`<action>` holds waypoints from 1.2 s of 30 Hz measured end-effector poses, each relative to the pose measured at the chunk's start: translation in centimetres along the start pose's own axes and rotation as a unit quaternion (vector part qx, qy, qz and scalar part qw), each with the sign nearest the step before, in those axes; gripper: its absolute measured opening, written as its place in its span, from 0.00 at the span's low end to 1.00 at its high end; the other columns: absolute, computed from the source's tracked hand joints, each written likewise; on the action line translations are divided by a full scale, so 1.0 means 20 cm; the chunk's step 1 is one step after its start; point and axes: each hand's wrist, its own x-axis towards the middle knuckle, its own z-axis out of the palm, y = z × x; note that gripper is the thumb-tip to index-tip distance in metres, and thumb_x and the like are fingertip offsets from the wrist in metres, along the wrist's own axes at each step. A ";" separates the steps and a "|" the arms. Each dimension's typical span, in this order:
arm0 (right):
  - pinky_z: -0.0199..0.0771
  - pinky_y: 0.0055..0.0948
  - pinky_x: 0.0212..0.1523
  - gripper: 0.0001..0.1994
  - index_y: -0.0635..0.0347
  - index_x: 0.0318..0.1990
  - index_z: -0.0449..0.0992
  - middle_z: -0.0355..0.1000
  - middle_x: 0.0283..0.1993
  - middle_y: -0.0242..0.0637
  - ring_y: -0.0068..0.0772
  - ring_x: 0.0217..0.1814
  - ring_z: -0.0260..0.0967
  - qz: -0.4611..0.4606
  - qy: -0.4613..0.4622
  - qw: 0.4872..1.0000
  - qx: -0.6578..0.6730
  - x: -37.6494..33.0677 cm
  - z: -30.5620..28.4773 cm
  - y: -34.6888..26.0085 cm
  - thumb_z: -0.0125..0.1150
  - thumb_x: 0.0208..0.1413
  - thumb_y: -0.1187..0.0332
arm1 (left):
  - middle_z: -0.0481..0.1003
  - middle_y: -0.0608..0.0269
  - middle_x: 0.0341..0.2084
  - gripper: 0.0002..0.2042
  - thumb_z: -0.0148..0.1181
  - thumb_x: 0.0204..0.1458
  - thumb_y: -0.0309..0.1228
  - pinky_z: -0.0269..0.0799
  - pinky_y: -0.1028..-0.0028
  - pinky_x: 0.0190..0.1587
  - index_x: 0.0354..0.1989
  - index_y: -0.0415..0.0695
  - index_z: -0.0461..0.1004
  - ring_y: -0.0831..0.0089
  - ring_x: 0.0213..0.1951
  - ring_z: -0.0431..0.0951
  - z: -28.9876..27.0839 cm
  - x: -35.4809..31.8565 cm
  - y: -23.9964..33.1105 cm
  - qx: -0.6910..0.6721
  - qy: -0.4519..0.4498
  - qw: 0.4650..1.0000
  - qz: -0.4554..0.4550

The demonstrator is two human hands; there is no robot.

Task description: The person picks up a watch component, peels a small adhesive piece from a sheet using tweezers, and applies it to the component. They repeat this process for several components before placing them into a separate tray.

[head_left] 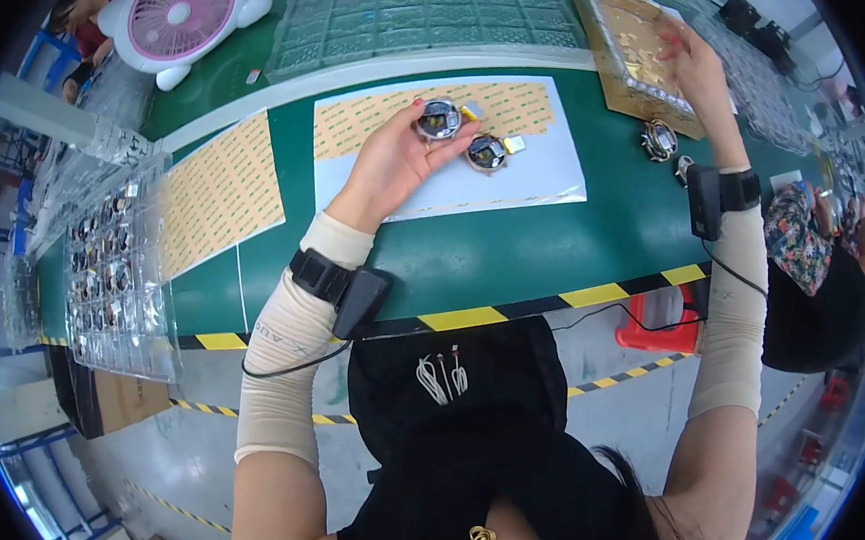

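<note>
My left hand [392, 164] is closed round the edge of a round watch module [439, 119] with a dark, silvery inside and a yellow tab. Just beside its fingertips, a second round watch module [486, 153] with a pale tab lies on a white sheet [540, 172]. At the far right my right hand [702, 76] reaches over a shallow box [621, 78] of small gold-coloured pieces, its fingers bent and apart. Whether a small piece touches the fingertips is too fine to see. Another round module [661, 140] rests near the box.
Tan adhesive sheets [222, 190] lie on the green table [434, 250]. A clear tray [116, 283] of round modules stands at the left edge. Clear trays [420, 13] and a pink-and-white fan [182, 12] occupy the back. People sit at far left and right.
</note>
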 end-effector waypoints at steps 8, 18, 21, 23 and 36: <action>0.66 0.34 0.40 0.13 0.65 0.42 0.72 0.68 0.40 0.51 0.50 0.40 0.67 -0.081 -0.094 0.923 -0.365 0.07 0.11 0.07 0.51 0.51 0.68 | 0.63 0.36 0.47 0.17 0.38 0.58 0.31 0.68 0.64 0.53 0.47 0.27 0.55 0.50 0.51 0.66 0.04 0.07 0.05 0.016 0.008 1.000 -0.003; 0.65 0.26 0.36 0.19 0.64 0.34 0.74 0.69 0.25 0.35 0.24 0.33 0.66 -0.068 -0.093 0.991 0.066 -0.19 -0.04 -0.31 0.43 0.58 0.56 | 0.65 0.40 0.44 0.17 0.40 0.58 0.34 0.65 0.62 0.55 0.44 0.29 0.58 0.52 0.50 0.67 0.14 0.33 -0.01 0.062 0.010 0.996 -0.057; 0.69 0.20 0.30 0.20 0.65 0.39 0.73 0.71 0.30 0.37 0.21 0.28 0.67 0.147 -0.215 0.949 0.176 -0.39 0.07 -0.35 0.45 0.58 0.55 | 0.66 0.41 0.43 0.17 0.40 0.58 0.36 0.64 0.61 0.55 0.43 0.30 0.58 0.52 0.50 0.67 0.07 0.41 -0.03 0.065 0.013 0.994 -0.093; 0.72 0.20 0.30 0.16 0.69 0.36 0.73 0.72 0.33 0.41 0.25 0.29 0.71 0.191 -0.165 0.910 0.328 -0.49 0.21 -0.15 0.49 0.56 0.61 | 0.66 0.42 0.43 0.19 0.40 0.58 0.39 0.64 0.61 0.55 0.44 0.30 0.58 0.53 0.50 0.67 0.07 0.43 -0.07 0.047 0.010 0.993 -0.103; 0.75 0.23 0.38 0.13 0.73 0.43 0.70 0.71 0.38 0.45 0.32 0.35 0.73 0.245 -0.128 0.847 0.455 -0.52 0.32 -0.03 0.53 0.54 0.71 | 0.65 0.43 0.45 0.27 0.36 0.56 0.50 0.63 0.61 0.55 0.46 0.32 0.57 0.55 0.51 0.67 0.07 0.42 -0.07 0.063 0.016 0.994 -0.086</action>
